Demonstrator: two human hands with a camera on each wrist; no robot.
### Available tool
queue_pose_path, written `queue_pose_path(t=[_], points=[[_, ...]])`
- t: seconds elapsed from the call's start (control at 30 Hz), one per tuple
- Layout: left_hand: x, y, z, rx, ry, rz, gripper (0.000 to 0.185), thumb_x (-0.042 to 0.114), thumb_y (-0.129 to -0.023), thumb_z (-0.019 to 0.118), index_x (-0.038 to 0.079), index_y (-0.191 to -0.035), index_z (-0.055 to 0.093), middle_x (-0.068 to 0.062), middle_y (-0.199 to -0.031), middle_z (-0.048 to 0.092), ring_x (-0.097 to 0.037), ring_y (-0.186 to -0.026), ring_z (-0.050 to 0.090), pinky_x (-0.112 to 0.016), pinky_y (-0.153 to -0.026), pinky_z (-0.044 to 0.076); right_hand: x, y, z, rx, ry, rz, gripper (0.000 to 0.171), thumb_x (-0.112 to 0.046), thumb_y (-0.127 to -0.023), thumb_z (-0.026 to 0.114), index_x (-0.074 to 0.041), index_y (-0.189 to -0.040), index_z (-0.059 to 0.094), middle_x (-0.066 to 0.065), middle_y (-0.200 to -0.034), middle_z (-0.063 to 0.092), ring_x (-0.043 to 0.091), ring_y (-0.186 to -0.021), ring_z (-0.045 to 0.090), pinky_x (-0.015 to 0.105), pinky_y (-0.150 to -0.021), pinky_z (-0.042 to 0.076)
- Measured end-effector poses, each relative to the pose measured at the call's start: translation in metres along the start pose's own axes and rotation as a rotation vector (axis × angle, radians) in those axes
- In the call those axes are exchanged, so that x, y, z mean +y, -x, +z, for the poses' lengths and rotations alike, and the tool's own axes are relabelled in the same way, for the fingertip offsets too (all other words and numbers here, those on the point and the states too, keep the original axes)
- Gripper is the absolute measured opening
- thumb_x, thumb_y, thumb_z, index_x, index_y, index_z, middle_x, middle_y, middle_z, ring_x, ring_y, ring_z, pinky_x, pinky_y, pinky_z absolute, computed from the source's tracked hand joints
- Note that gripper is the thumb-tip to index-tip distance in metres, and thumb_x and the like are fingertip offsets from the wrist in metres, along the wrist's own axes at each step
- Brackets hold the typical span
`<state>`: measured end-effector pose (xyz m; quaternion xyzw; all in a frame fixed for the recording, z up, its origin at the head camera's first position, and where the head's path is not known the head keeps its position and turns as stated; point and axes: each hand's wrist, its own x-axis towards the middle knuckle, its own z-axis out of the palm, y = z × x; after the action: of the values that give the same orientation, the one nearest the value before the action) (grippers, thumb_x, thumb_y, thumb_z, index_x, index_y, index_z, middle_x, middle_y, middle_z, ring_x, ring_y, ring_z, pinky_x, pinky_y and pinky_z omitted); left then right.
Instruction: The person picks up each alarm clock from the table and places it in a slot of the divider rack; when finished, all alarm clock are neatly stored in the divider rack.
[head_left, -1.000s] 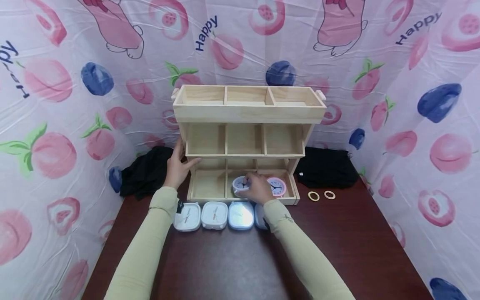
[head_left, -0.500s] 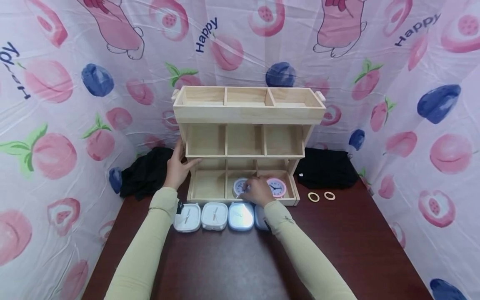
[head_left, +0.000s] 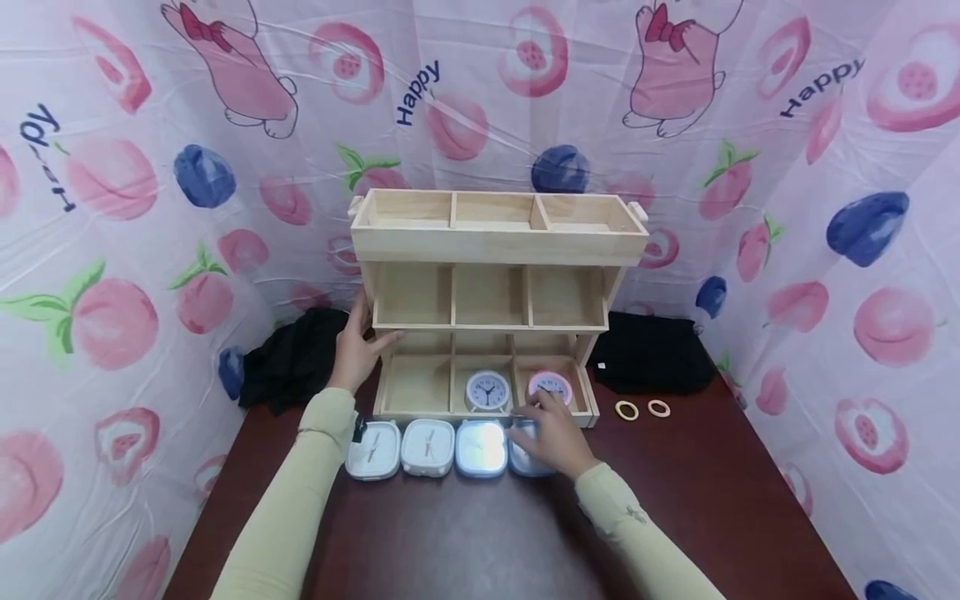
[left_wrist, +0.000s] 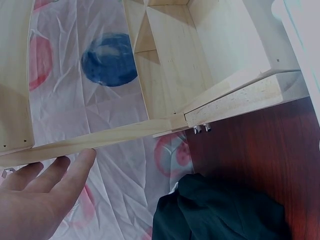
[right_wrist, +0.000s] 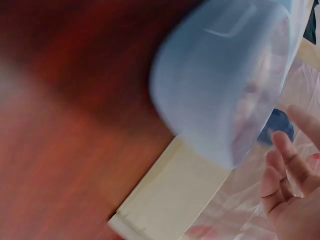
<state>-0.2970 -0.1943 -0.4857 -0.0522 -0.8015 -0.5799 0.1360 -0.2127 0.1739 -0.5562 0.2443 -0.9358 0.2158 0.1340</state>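
A wooden three-tier storage rack point(head_left: 498, 247) stands with its tiers stepped outward. My left hand point(head_left: 352, 354) touches its left side; in the left wrist view, the fairly straight fingers point(left_wrist: 70, 175) rest against a slanted wooden strip. A round white alarm clock point(head_left: 487, 392) stands in the middle compartment of the bottom tier. To its right is a pink-rimmed alarm clock point(head_left: 550, 383), partly hidden by my right hand point(head_left: 557, 437). That hand is empty, fingers spread, over the rightmost blue square clock point(head_left: 525, 457). In the right wrist view, the blue clock point(right_wrist: 200, 85) looms close beside the fingers.
Left of it in the front row lie another blue square clock point(head_left: 482, 450) and two white ones, including a white square clock point(head_left: 428, 447). Two small rings point(head_left: 627, 410) lie to the right. Black cloth point(head_left: 288, 358) lies left of the rack, and a black fabric item point(head_left: 652, 354) right.
My right hand has let go of the round white clock, now in the bottom middle compartment, and moved right and toward me. The left hand stays at the rack. The head view has tilted up slightly.
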Motion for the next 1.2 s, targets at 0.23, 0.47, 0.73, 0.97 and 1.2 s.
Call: queue_pose_path(t=[0.23,0.47,0.73,0.97,1.2], points=[[0.002,0.002,0.001,0.003,-0.022,0.0,0.103,0.019,-0.096,0.083,0.039,-0.172,0.016,-0.009,-0.176,0.032,-0.036,-0.16,0.037,-0.058,-0.125,0.041,0.008,0.035,-0.002,-0.006,0.062,-0.102,0.066,-0.054,-0.074,0.094,-0.016,-0.127,0.08,0.01,-0.129,0.068,0.035,-0.119,0.056,0.057,-0.1,0.05],[0.001,0.001,0.0,0.0,-0.036,0.009,0.104,0.018,-0.096,0.082,0.037,-0.173,0.015,-0.011,-0.175,0.032,-0.037,-0.16,0.037,-0.058,-0.125,0.04,0.01,0.056,-0.004,-0.11,0.055,-0.042,0.091,-0.049,-0.066,0.101,-0.027,-0.147,0.067,0.009,-0.151,0.056,0.036,-0.134,0.049,0.057,-0.105,0.048],[0.002,0.002,0.0,0.0,-0.031,0.017,0.102,0.019,-0.096,0.083,0.036,-0.172,0.017,-0.01,-0.175,0.033,-0.037,-0.16,0.037,-0.06,-0.126,0.038,0.013,0.07,-0.006,-0.09,0.083,-0.017,0.085,-0.033,-0.065,0.103,-0.025,-0.143,0.071,0.014,-0.153,0.059,0.039,-0.134,0.049,0.059,-0.103,0.05],[0.001,0.001,0.0,-0.007,-0.03,0.018,0.103,0.019,-0.096,0.082,0.038,-0.172,0.015,-0.01,-0.176,0.03,-0.037,-0.161,0.035,-0.062,-0.126,0.037,0.013,0.083,-0.011,-0.083,0.092,0.002,0.084,-0.039,-0.065,0.103,-0.026,-0.142,0.072,0.015,-0.141,0.063,0.037,-0.125,0.052,0.056,-0.098,0.052],[0.0,0.001,0.0,-0.012,-0.032,0.008,0.104,0.021,-0.097,0.081,0.04,-0.172,0.013,-0.008,-0.177,0.028,-0.037,-0.162,0.033,-0.063,-0.127,0.035,0.013,0.099,-0.022,-0.195,0.051,0.105,0.081,-0.048,-0.075,0.096,-0.031,-0.148,0.066,0.015,-0.142,0.06,0.033,-0.125,0.055,0.051,-0.099,0.055]])
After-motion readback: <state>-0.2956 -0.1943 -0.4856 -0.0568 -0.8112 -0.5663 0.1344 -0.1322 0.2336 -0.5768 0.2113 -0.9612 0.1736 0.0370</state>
